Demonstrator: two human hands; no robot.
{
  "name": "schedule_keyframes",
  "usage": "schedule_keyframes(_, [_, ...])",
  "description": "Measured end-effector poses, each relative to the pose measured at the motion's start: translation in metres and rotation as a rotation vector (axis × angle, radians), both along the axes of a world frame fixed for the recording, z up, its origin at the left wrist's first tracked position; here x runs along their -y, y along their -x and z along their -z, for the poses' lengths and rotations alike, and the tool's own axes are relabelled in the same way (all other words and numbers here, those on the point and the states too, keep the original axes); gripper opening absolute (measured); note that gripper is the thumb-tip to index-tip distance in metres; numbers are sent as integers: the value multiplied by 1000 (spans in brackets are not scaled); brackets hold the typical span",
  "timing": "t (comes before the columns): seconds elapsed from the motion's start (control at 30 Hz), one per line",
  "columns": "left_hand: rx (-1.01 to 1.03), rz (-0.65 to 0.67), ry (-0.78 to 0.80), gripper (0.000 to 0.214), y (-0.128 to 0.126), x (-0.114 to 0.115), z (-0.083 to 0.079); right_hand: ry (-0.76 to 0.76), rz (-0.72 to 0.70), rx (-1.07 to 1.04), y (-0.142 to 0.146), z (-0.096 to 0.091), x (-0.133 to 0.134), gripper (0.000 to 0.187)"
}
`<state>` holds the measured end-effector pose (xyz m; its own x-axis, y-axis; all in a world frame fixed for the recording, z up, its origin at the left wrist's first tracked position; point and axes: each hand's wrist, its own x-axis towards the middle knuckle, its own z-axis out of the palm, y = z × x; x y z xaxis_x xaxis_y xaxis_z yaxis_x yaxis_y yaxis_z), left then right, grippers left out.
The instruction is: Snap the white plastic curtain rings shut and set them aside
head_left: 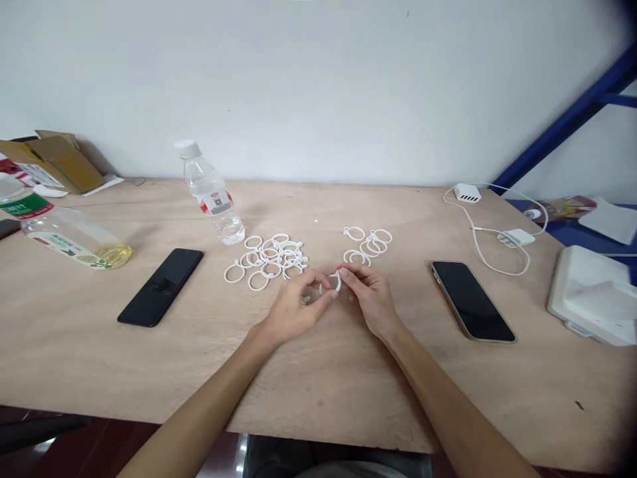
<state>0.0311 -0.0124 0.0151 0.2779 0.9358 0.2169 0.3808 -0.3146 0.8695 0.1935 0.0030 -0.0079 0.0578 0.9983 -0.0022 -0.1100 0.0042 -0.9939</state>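
Note:
Between my two hands is a white plastic ring (339, 283), like a curtain ring with a small eyelet. My left hand (297, 304) pinches its left side between thumb and fingers. At the ring's upper right, around the eyelet, the fingertips of my right hand (371, 292) are closed on it. Beyond my left hand lies a loose pile of white rings (271, 271) of the same kind. A smaller group of white rings (374, 247) rests past my right hand. My fingers hide part of the held ring.
A clear water bottle (212, 192) stands behind the larger pile. Black phones lie left (160, 287) and right (472, 301). Farther left are a bottle with yellow liquid (74, 232) and a cardboard box (64, 162). A white charger (468, 193) with cable and a white device (592, 292) are at right.

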Motion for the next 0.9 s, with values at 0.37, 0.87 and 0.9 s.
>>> schedule_keyframes(0.37, [-39, 68, 54, 10, 10, -1, -4, -141, 12, 289, 7, -3, 9, 26])
schedule_keyframes(0.87, [-443, -74, -436, 27, 21, -15, 16, -245, 281, 1033, -26, 7, -4, 31])
schedule_keyframes(0.9, [-463, -70, -440, 26, 20, -12, 14, -243, 280, 1044, -25, 8, -4, 29])
